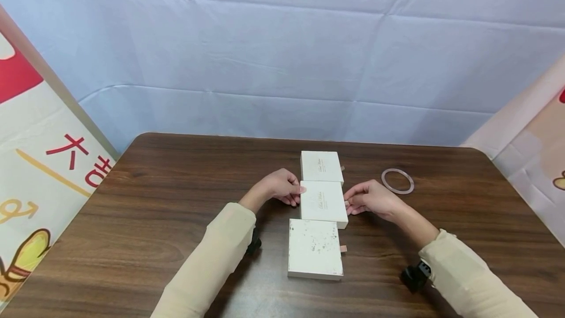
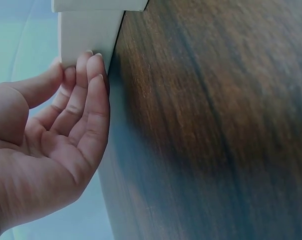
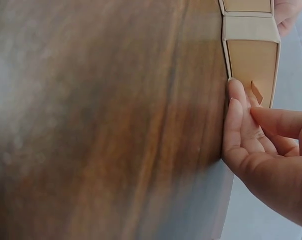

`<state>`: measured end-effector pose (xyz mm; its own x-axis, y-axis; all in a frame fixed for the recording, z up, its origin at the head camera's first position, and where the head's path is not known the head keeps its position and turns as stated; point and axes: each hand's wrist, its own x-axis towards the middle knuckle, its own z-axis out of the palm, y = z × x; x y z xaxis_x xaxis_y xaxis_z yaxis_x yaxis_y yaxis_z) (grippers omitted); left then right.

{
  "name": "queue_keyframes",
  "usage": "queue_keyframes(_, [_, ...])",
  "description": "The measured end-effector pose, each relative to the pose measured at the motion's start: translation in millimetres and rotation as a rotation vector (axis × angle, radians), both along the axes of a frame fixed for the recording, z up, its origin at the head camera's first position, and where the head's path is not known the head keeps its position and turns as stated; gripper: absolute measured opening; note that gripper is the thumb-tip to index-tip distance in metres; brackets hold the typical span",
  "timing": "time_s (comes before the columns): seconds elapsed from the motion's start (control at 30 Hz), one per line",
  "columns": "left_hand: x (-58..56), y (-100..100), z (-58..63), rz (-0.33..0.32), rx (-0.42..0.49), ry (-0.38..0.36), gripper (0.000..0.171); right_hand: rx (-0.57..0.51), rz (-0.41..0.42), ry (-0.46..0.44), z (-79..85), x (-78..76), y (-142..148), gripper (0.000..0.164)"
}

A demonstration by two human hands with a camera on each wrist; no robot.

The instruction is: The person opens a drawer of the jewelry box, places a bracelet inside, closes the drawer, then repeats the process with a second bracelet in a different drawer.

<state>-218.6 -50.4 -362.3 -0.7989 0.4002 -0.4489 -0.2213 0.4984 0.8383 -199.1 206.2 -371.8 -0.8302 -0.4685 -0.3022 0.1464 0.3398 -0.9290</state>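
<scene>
A: From the head view, what do the hands do?

B: Three white boxes lie in a row on the wooden table point(image 1: 176, 200). Take the middle box point(image 1: 323, 202) as the landmark. The left hand point(image 1: 278, 187) touches its left side with fingers together and gently curled. The right hand point(image 1: 370, 198) meets its right side, fingertips bunched at a small tab; whether they pinch it, I cannot tell.

A: And around it?

B: The far box point(image 1: 321, 166) touches its far edge; the near box point(image 1: 315, 248) sits just before it. A pale ring point(image 1: 398, 181) lies to its right, beyond the right hand.

A: The left wrist view?

B: The fingers point(image 2: 86, 95) lie side by side, tips pressed flat against the middle box's point(image 2: 86, 40) wall, thumb behind.

A: The right wrist view?

B: The fingers point(image 3: 235, 115) rest together along the middle box's point(image 3: 250, 55) tan end face, just beside its tab point(image 3: 255, 92), thumb hovering near.
</scene>
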Motion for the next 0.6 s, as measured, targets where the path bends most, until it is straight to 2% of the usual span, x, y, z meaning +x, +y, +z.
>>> queue_keyframes(0.4, [0.0, -0.7, 2.5, -0.045, -0.031, 0.032, 0.023, 0.010, -0.002, 0.005, -1.9, 0.0, 0.3, 0.019])
queue_keyframes(0.6, [-0.9, -2.7, 4.7, -0.085, -0.074, 0.070, 0.025, 0.009, -0.009, 0.005, -2.8, -0.4, -0.2, 0.019])
